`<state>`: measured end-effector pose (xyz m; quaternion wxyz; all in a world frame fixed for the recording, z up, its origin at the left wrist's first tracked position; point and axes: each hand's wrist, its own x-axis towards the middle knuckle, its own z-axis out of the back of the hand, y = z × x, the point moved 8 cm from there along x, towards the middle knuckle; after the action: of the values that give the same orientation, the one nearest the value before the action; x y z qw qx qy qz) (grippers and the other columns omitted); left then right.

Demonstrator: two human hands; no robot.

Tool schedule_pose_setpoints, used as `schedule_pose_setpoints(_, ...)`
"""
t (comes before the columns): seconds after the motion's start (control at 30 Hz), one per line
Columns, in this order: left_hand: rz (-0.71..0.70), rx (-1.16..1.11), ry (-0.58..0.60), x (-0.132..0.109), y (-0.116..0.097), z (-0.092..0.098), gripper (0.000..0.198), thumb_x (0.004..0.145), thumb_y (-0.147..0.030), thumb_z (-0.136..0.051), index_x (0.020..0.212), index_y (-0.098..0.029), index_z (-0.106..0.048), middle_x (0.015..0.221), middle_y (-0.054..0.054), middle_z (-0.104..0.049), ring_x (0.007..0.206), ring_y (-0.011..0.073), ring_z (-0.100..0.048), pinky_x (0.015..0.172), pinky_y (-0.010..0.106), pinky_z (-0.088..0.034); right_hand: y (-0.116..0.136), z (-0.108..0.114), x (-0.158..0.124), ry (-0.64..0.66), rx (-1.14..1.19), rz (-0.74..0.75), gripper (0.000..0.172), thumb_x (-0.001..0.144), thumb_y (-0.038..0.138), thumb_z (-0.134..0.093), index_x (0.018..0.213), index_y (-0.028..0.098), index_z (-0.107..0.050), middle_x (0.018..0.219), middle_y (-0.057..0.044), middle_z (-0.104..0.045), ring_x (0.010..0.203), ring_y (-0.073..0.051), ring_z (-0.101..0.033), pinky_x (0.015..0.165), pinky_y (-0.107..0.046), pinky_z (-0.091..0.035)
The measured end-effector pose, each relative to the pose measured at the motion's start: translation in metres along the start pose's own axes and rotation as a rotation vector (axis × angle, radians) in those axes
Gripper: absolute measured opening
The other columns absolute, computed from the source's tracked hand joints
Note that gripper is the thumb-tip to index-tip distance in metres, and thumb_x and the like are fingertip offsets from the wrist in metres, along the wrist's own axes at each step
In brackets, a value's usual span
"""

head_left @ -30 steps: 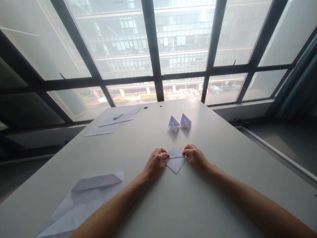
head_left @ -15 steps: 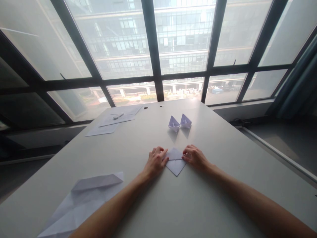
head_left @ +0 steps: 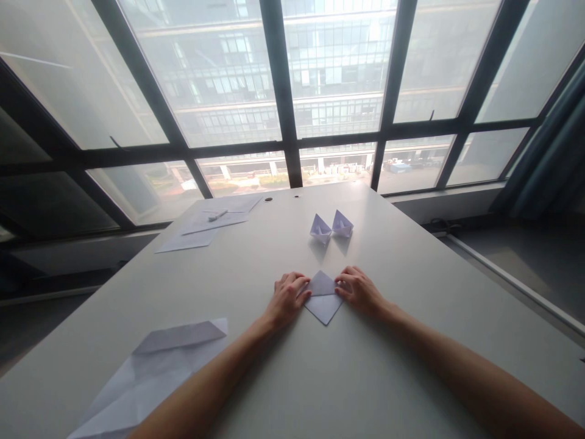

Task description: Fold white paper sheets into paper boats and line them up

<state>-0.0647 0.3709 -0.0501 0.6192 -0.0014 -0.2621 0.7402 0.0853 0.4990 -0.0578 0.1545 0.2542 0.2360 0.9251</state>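
Observation:
A folded white paper (head_left: pixel 325 308) lies on the white table in a diamond shape, with a crease line running across its middle. At its left corner my left hand (head_left: pixel 289 296) grips the edge between thumb and fingers. My right hand (head_left: pixel 359 289) pinches the right corner in the same way. Beyond the hands, two small folded paper boats stand side by side, a left one (head_left: pixel 320 230) and a right one (head_left: pixel 342 225).
A large creased paper sheet (head_left: pixel 159 366) lies at the near left, partly under my left forearm. Flat sheets (head_left: pixel 196 240) with a small white object (head_left: pixel 218 215) on top are at the far left. Windows rise behind the table (head_left: pixel 411 292).
Both hands keep hold of the folded paper. The fingers of my right hand have shifted slightly left along its edge, and the top point sits slightly higher.

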Motion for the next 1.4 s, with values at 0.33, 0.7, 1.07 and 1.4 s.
schedule_pose_setpoints(0.33,-0.049,-0.221,-0.050,0.002,-0.003,0.003,0.031,0.088,-0.017,-0.065,0.118,-0.025,-0.060,0.100,0.002,-0.071,0.093,0.0200,-0.065,0.090,0.034,-0.046,0.003,0.003,0.003,-0.012,0.057,0.021,0.010,0.084,0.017,-0.069,0.093,0.022,-0.069,0.093,-0.005,-0.065,0.093,-0.022,-0.058,0.083,-0.033,-0.047)
schedule_pose_setpoints(0.7,0.011,-0.137,-0.014,0.004,-0.002,0.006,0.010,0.087,-0.021,-0.067,0.096,-0.021,-0.070,0.089,0.003,-0.069,0.086,0.0205,-0.062,0.080,0.031,-0.046,-0.002,0.001,0.004,-0.009,0.139,-0.032,0.008,0.085,0.020,-0.064,0.088,0.020,-0.070,0.076,-0.002,-0.066,0.069,-0.016,-0.058,0.066,-0.027,-0.043)
schedule_pose_setpoints(1.07,-0.016,-0.150,-0.033,0.004,-0.003,0.006,0.003,0.087,-0.021,-0.067,0.084,-0.021,-0.068,0.084,0.002,-0.069,0.080,0.0180,-0.061,0.075,0.028,-0.044,-0.002,0.000,0.004,-0.020,0.148,-0.014,0.005,0.083,0.018,-0.064,0.084,0.020,-0.069,0.073,0.000,-0.064,0.068,-0.016,-0.057,0.065,-0.027,-0.042)
schedule_pose_setpoints(1.4,-0.166,-0.141,-0.380,-0.007,-0.023,0.040,0.013,0.097,-0.029,-0.059,0.089,-0.021,-0.066,0.090,0.003,-0.071,0.087,0.0190,-0.063,0.082,0.033,-0.042,0.032,0.033,-0.003,-0.248,0.242,0.263,0.010,0.094,0.019,-0.058,0.085,0.022,-0.062,0.082,-0.003,-0.062,0.079,-0.018,-0.057,0.072,-0.031,-0.046)
